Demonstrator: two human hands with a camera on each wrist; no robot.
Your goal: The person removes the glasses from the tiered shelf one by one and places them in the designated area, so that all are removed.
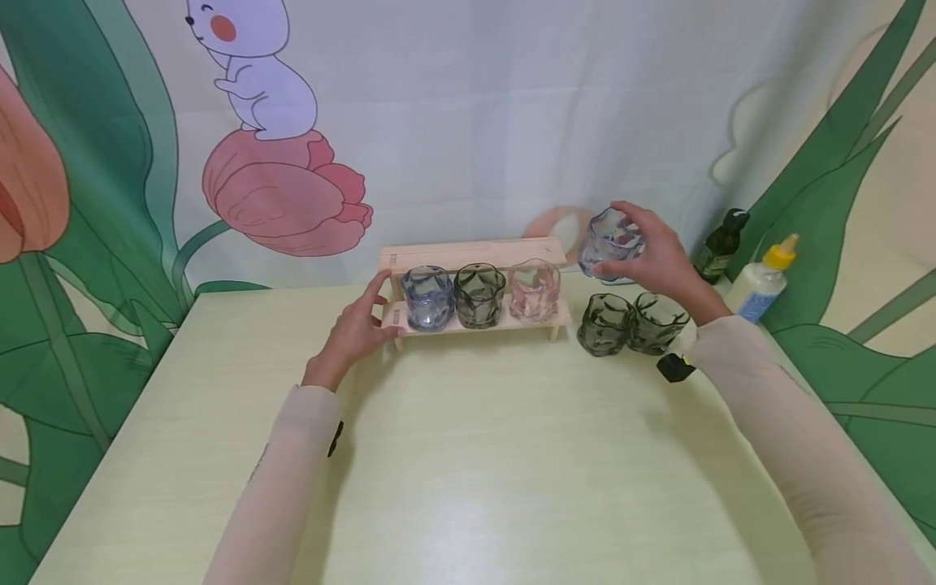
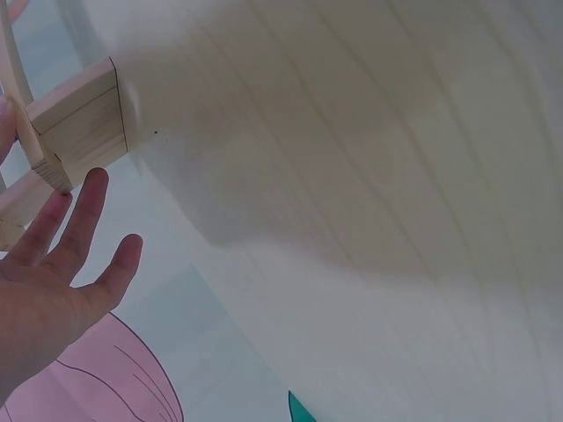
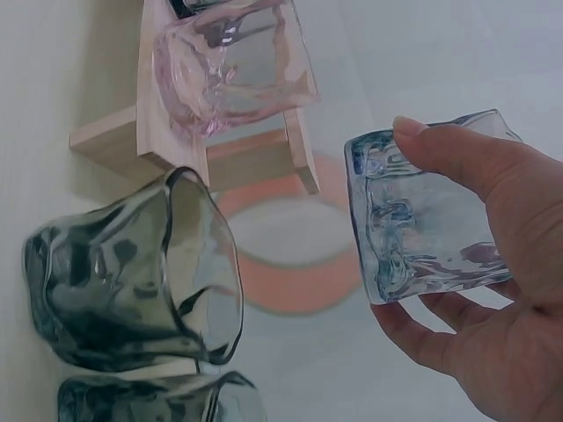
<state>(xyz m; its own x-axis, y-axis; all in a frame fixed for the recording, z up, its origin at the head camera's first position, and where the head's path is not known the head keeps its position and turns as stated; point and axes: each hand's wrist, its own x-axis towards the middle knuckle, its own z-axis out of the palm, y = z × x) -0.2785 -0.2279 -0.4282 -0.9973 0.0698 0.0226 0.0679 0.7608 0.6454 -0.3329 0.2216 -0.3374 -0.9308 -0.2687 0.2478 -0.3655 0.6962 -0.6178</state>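
Observation:
My right hand [image 1: 658, 256] holds a clear bluish glass cup [image 1: 608, 244] in the air, right of a two-step wooden rack [image 1: 471, 254]. In the right wrist view, thumb and fingers grip this cup [image 3: 422, 211] from opposite sides. My left hand [image 1: 354, 329] grips the rack's left end, thumb at the lower step's front; some fingers [image 2: 123, 264] stick out free in the left wrist view. Along the lower step stand a blue cup [image 1: 428, 301], a dark grey cup [image 1: 479, 296] and a pink cup [image 1: 535, 292].
Two dark grey glass cups [image 1: 605, 325] stand side by side on the table [image 1: 468, 455], right of the rack. Behind the right forearm are a dark bottle [image 1: 720, 248] and a yellow-capped bottle [image 1: 760, 284]. A printed curtain [image 1: 468, 122] hangs along the table's back.

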